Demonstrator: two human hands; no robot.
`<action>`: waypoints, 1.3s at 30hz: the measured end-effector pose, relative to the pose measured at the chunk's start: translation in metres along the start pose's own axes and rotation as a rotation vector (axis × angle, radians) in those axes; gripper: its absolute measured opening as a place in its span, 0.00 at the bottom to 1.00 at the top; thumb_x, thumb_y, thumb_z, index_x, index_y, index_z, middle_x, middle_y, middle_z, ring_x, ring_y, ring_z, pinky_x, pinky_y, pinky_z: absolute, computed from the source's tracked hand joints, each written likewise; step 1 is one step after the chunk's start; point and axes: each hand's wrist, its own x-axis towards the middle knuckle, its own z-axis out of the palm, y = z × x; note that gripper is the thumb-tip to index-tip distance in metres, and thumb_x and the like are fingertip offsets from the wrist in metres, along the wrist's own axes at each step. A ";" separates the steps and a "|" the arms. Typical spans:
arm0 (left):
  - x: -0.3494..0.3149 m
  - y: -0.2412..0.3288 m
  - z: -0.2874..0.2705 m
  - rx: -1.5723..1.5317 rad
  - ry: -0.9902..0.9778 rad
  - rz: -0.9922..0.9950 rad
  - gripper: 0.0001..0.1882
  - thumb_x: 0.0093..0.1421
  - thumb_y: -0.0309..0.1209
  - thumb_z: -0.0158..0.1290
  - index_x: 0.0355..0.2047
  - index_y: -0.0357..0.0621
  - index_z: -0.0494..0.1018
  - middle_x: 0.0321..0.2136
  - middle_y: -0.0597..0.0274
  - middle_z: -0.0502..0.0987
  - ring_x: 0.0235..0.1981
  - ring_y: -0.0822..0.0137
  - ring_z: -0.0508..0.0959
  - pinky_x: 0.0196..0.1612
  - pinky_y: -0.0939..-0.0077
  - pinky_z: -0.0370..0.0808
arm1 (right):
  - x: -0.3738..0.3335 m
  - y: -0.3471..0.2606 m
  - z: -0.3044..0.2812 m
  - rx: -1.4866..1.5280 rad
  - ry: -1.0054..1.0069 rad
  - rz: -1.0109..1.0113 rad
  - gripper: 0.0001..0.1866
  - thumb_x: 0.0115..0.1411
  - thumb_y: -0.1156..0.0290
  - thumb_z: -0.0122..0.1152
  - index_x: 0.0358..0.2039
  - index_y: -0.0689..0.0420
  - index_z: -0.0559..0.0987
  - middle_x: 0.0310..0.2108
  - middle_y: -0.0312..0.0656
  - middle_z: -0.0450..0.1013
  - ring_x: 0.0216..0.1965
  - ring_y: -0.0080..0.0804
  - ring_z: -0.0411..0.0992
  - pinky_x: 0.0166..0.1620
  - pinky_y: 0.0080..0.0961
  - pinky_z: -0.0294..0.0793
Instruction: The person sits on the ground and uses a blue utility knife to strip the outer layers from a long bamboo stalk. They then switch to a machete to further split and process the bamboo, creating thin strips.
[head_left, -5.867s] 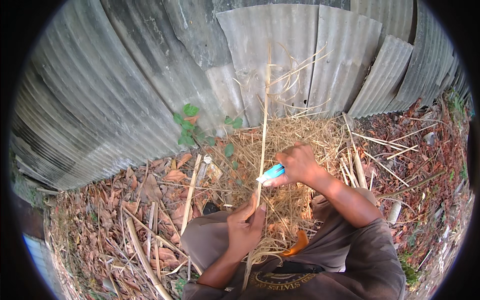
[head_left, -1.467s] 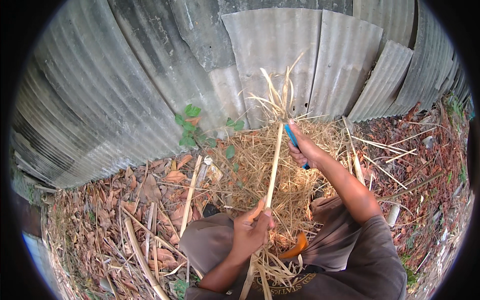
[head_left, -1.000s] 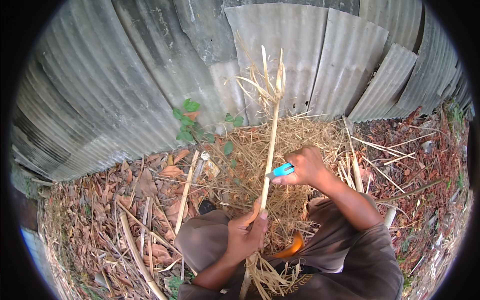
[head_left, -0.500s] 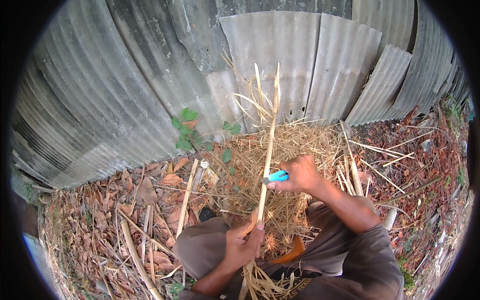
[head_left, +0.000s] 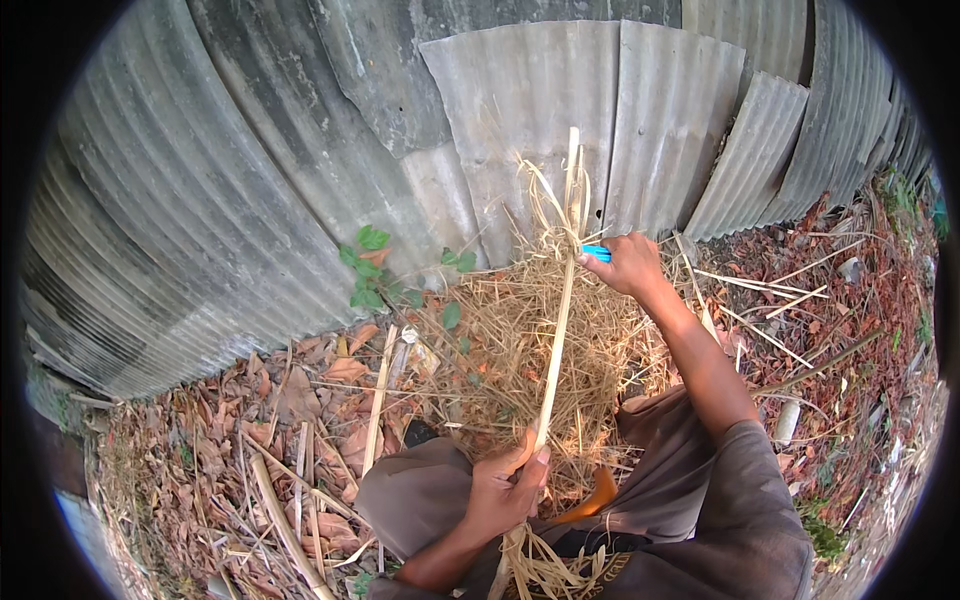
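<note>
A long, pale split-wood stick (head_left: 558, 360) slants up and away from my lap toward the metal wall. My left hand (head_left: 500, 492) is closed around its lower part. In my right hand (head_left: 632, 268), arm stretched forward, is a blue-handled knife (head_left: 597, 254), pressed against the stick near its far end; the blade is mostly hidden behind shavings. Thin curled shavings (head_left: 543, 212) still hang from the stick there. Another bunch of loose strips (head_left: 560, 572) curls around its near end, below my left hand.
A corrugated metal fence (head_left: 520, 110) stands ahead. Beneath the stick lies a heap of straw-like shavings (head_left: 520, 350). Dry leaves (head_left: 290, 390) and cut sticks (head_left: 285, 525) cover the ground at left, more sticks (head_left: 765, 335) at right. An orange curved thing (head_left: 600, 497) lies between my legs.
My right hand has slid the knife away from me along the stick, up to the curled shavings. The stick's far end has swung slightly right, and my left hand keeps its hold.
</note>
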 end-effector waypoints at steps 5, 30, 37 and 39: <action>0.002 0.001 -0.004 0.009 0.051 -0.013 0.21 0.64 0.26 0.48 0.58 0.46 0.66 0.17 0.70 0.69 0.11 0.84 0.64 0.12 0.87 0.62 | -0.005 -0.007 0.011 0.568 -0.379 0.258 0.45 0.53 0.26 0.40 0.09 0.62 0.70 0.08 0.45 0.63 0.15 0.43 0.68 0.23 0.41 0.68; -0.004 -0.004 -0.006 0.112 0.135 0.009 0.19 0.61 0.22 0.50 0.53 0.35 0.69 0.16 0.75 0.63 0.17 0.85 0.60 0.17 0.85 0.57 | -0.055 -0.060 -0.009 0.161 -0.219 -0.141 0.40 0.51 0.27 0.46 0.14 0.57 0.77 0.08 0.47 0.67 0.15 0.48 0.71 0.24 0.43 0.70; -0.002 -0.005 -0.007 0.174 0.216 0.049 0.18 0.60 0.20 0.50 0.52 0.35 0.70 0.15 0.75 0.60 0.16 0.85 0.56 0.17 0.86 0.54 | -0.067 -0.070 -0.001 0.167 -0.146 -0.431 0.38 0.46 0.27 0.51 0.11 0.56 0.72 0.08 0.45 0.66 0.13 0.46 0.69 0.20 0.42 0.67; -0.006 -0.004 -0.011 0.183 0.172 0.038 0.20 0.60 0.20 0.50 0.53 0.35 0.69 0.15 0.76 0.59 0.16 0.85 0.56 0.17 0.86 0.54 | -0.050 -0.056 0.002 0.127 -0.102 -0.323 0.38 0.47 0.27 0.51 0.11 0.56 0.73 0.08 0.45 0.65 0.14 0.47 0.69 0.21 0.42 0.67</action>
